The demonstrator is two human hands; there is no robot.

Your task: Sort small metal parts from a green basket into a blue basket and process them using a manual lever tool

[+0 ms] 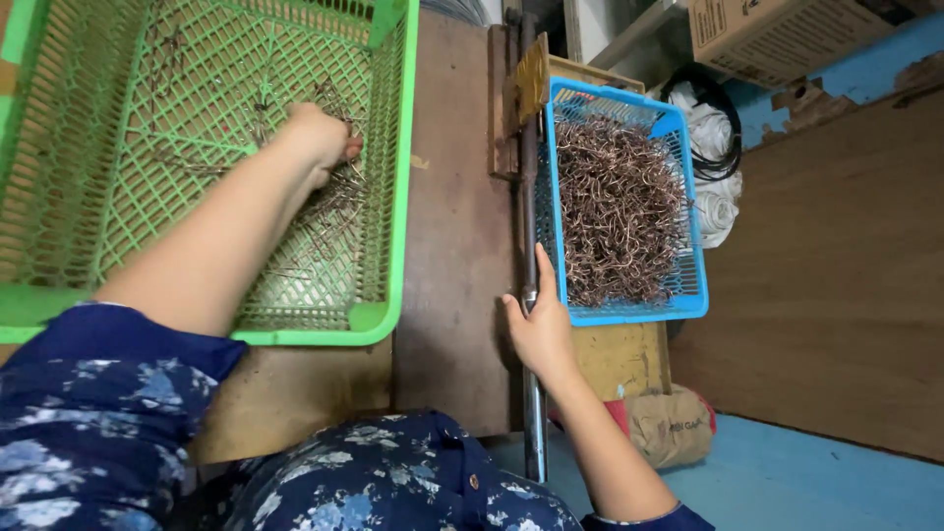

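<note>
My left hand (pixel 320 140) reaches deep into a large green mesh basket (pixel 388 246) and closes on a loose bunch of thin copper-coloured wire pieces (pixel 334 202) lying on its floor. My right hand (pixel 539 329) rests on a vertical metal rod (pixel 529 197) beside a blue mesh basket (pixel 629 313), fingers wrapped around the rod. The blue basket is heaped with bent copper wire hooks (pixel 618 206). Both arms wear dark blue floral sleeves.
A brown wooden board (pixel 457 246) lies between the two baskets. A cardboard box (pixel 777 34) sits at the top right, above white cloth and black cable (pixel 713 157). A tan sack (pixel 669 425) lies on the blue floor. A wooden panel (pixel 836 275) stands at the right.
</note>
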